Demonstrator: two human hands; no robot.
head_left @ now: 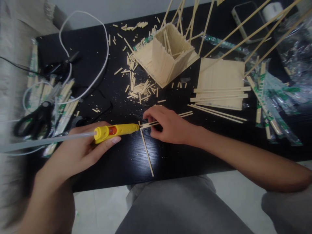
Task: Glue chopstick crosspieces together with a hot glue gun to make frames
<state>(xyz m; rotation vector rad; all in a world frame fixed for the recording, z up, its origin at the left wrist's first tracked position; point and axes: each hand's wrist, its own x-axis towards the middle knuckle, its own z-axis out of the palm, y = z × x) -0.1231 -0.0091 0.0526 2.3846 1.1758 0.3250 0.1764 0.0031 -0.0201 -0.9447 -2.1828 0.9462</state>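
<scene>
My left hand (90, 149) is wrapped around a yellow hot glue gun (117, 130), with a long translucent glue stick (60, 139) running out of its back end. The gun's nozzle meets the left ends of some thin wooden sticks (146, 125) lying on the black table. Over those sticks, my right hand (168, 125) pinches them with thumb and fingers; their right ends show past the knuckles. A single wooden stick (147, 152) lies from near the nozzle toward the table's front edge.
Behind stands an open box of glued sticks (170, 55) on a square base, among cut stick bits (141, 89). A flat stick panel (221, 81) lies right, near wrapped chopsticks (265, 107). Black-handled scissors (34, 120), a white cable (107, 48) and more packets lie left; a phone (251, 21) back right.
</scene>
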